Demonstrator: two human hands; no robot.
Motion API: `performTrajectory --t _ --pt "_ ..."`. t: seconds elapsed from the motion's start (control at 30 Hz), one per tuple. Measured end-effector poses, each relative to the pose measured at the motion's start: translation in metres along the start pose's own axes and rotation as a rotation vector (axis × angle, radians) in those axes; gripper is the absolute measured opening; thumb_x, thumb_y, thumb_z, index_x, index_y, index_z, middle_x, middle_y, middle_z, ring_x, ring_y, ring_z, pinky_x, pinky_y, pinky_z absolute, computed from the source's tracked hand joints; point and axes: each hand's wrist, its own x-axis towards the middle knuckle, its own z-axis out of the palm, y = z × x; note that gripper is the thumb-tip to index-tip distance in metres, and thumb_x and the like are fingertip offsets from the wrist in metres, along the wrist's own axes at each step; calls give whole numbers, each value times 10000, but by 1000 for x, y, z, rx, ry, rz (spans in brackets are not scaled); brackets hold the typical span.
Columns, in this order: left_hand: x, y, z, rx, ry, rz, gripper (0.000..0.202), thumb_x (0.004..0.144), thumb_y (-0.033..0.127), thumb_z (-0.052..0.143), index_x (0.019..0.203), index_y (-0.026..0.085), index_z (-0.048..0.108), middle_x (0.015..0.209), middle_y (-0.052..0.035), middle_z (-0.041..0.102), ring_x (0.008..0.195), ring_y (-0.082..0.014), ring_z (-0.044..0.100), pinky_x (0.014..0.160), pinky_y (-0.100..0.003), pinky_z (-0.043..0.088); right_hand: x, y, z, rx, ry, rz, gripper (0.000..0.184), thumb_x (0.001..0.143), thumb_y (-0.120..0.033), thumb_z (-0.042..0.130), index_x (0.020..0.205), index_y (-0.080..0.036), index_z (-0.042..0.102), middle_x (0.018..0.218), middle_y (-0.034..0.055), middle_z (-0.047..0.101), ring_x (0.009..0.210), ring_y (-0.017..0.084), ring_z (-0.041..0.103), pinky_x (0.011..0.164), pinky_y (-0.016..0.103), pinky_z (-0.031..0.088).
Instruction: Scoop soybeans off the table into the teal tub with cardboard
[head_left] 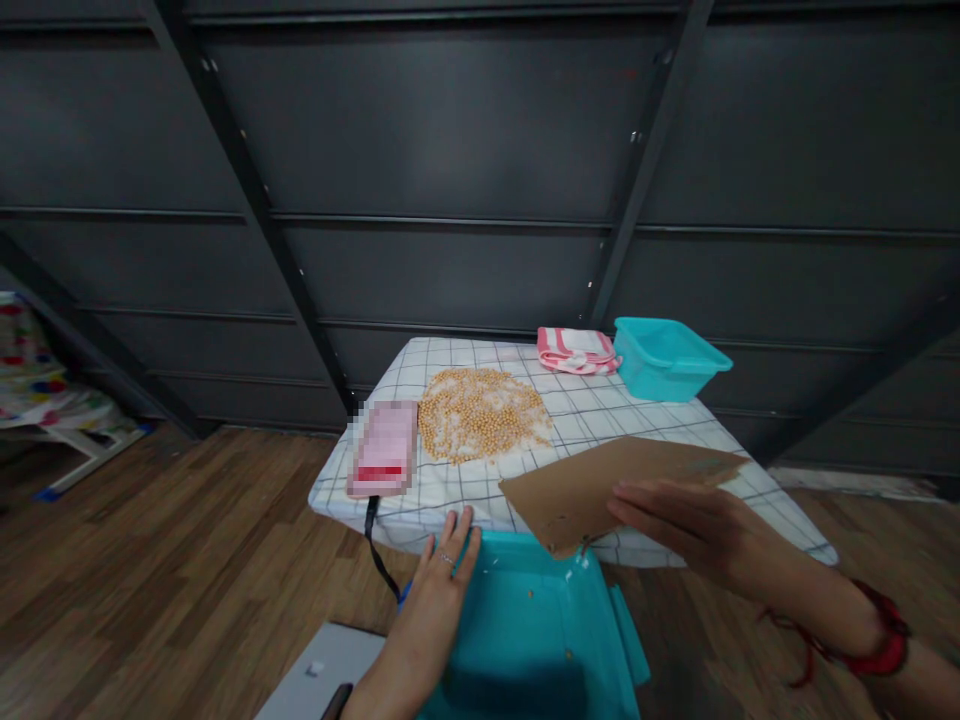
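My right hand (686,520) holds a piece of brown cardboard (581,488) tilted over the table's front edge, above one corner of a large turquoise tray (525,630). My left hand (439,590), with a ring on one finger, lies with fingers stretched out at the tray's upper left rim, by the cloth's edge. A few loose beans lie inside the tray. Beyond my hands, a pile of yellow soybeans (480,412) mixed with white grains is spread over the checked tablecloth (592,410).
A pink, pixelated flat object (384,445) lies left of the beans, with a black strap (381,560) hanging down. A folded pink-striped towel (576,350) and a small turquoise basin (664,360) stand at the back right. A grey box-like surface (322,670) is lower left. A dark panel wall (450,130) rises behind.
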Motion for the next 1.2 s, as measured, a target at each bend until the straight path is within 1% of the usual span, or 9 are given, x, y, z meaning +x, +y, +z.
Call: performTrajectory --t 0.1,0.23,0.33,0.5,0.63,0.7,0.8,0.93,1.2 --pt "0 1 -1 -18 4 -12 790 764 -113 200 1345 354 -65 1436 -47 191 1295 -211 90 1012 -474 318 2 4 0 75 -14 64 401 912 -99 271 1245 -209 466 1040 42 644 940 133 599 798 238 496" --pt "0 2 -2 -36 -8 -16 806 750 -122 198 1338 354 -77 1440 -43 162 1299 -212 82 1016 -480 307 4 6 0 148 -20 115 355 915 -118 292 1162 -189 536 1039 52 643 944 134 598 782 232 503" --pt "0 0 0 -48 -14 -15 806 749 -118 221 1341 352 -59 1440 -44 156 1303 -218 105 1014 -477 313 3 4 1 121 -52 73 389 901 -85 281 1190 -195 518 1051 51 639 955 132 594 811 242 496" --pt "1 -1 5 -46 -19 -39 780 762 -106 229 1350 347 -10 1438 -44 184 1302 -225 128 1014 -488 309 1 -4 -1 -36 -76 -24 511 858 2 267 1314 -203 373 1133 44 603 1056 147 541 858 268 484" --pt "1 1 3 -56 -12 -21 782 762 -104 221 1346 340 -49 1438 -52 176 1299 -230 96 1005 -499 317 1 -5 -2 -83 -74 -56 505 848 20 270 1301 -168 388 1130 50 604 1040 153 551 849 262 488" --pt "1 2 1 -50 -3 -16 797 755 -112 209 1340 342 -83 1439 -58 169 1296 -229 86 1001 -504 319 -1 -2 0 -67 -62 -32 490 856 2 269 1292 -177 405 1111 53 614 1033 155 555 858 269 482" --pt "0 1 2 -34 4 -15 815 743 -127 184 1329 357 -109 1435 -60 188 1292 -229 93 993 -510 329 -4 5 4 -2 -81 50 473 869 -28 263 1260 -215 451 1093 44 622 1020 143 563 873 270 471" --pt "0 -1 3 -45 -9 -16 817 742 -128 193 1331 362 -91 1437 -52 189 1295 -228 112 999 -512 320 -8 11 6 37 -103 109 400 893 -93 267 1164 -189 544 1071 64 630 979 159 587 838 278 489" --pt "-2 -2 2 -57 -20 -24 813 733 -132 202 1342 352 -35 1439 -44 176 1301 -225 118 1012 -507 301 -8 12 6 68 -109 168 393 890 -99 280 1161 -195 547 1094 66 621 990 166 583 829 289 495"
